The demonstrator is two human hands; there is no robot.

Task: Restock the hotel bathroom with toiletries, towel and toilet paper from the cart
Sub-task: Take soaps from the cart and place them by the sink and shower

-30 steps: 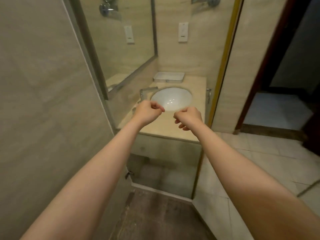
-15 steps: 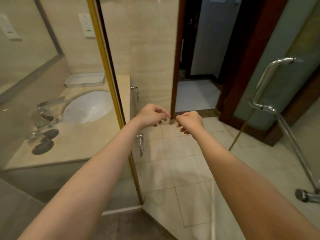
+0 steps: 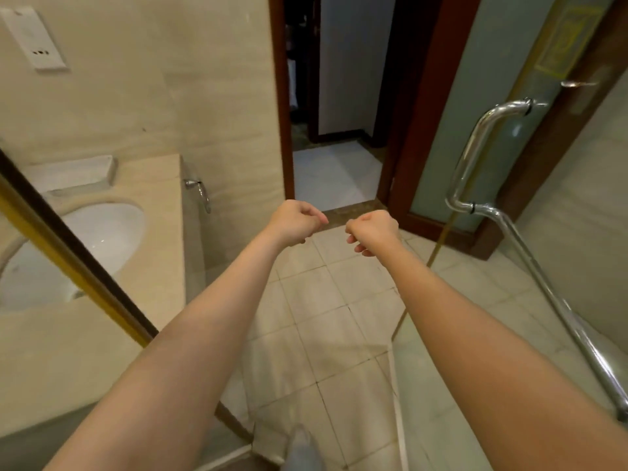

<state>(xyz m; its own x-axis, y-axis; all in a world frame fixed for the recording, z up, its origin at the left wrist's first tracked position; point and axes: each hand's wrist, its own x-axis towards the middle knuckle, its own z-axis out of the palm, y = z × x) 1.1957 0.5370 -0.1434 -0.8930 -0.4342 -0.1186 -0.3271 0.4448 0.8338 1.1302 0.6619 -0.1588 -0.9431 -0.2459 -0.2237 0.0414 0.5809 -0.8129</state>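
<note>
Both arms are stretched out in front of me over the tiled bathroom floor. My left hand (image 3: 295,222) is curled into a loose fist with nothing in it. My right hand (image 3: 372,230) is a fist too, a short gap to its right, also holding nothing. No cart, towel, toilet paper or toiletries show in this view. On the left stands the beige vanity counter (image 3: 154,232) with a white oval sink (image 3: 108,232) and an empty white tray (image 3: 73,173) at its back.
A gold-edged glass panel (image 3: 73,266) crosses the lower left in front of the vanity. Straight ahead is an open doorway (image 3: 336,158) with a dark red frame. A glass door with a chrome pull handle (image 3: 475,158) stands on the right. A grey shoe tip (image 3: 300,447) shows below.
My view has swung right, from the sink to the doorway and the glass door. Both fists have stayed close together in front of me.
</note>
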